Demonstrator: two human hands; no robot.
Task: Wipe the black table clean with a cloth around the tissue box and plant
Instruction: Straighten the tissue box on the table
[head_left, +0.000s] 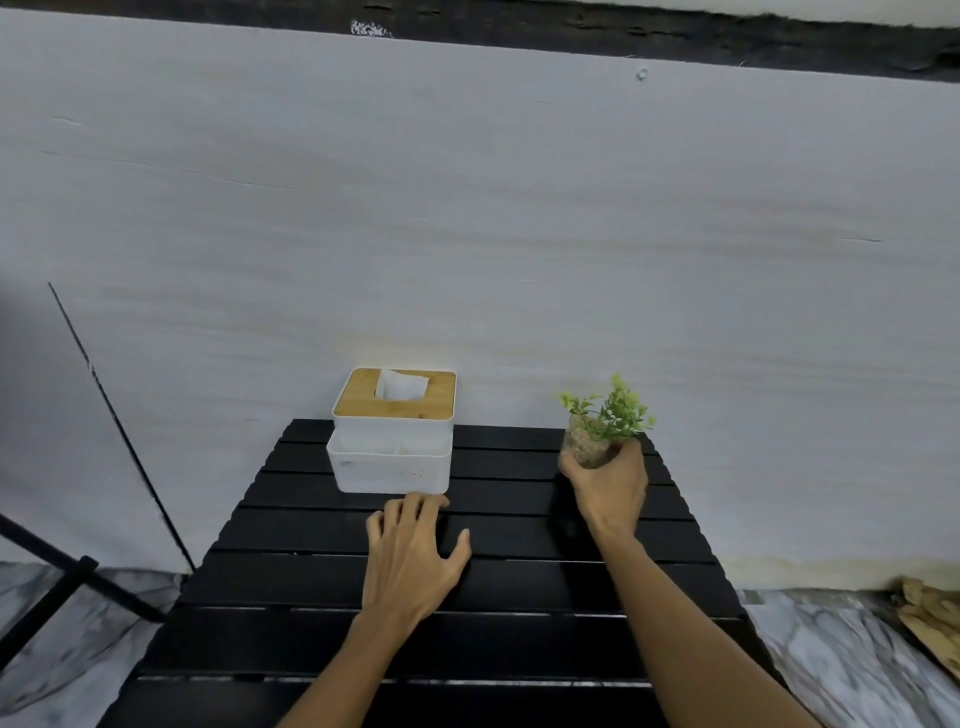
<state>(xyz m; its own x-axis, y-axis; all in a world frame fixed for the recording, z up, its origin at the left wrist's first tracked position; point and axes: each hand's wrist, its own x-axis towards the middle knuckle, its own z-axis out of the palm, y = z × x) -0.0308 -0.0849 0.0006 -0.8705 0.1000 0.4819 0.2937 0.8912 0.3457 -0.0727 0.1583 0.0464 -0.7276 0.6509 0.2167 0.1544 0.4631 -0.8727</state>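
Black slatted worktop (291, 587) is carrying the tissue box (392, 434); the left hand (413, 558) is lying released, the right hand (613, 491) is grasping the plant (605, 423).

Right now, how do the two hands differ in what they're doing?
The right hand grips the plant by its glass pot, fingers wrapped around it; the left hand lies spread on the black table, holding nothing, just before the tissue box. Neither holds a cloth.

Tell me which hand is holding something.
The right hand: it grips the plant in its glass pot. The left hand rests empty on the black table.
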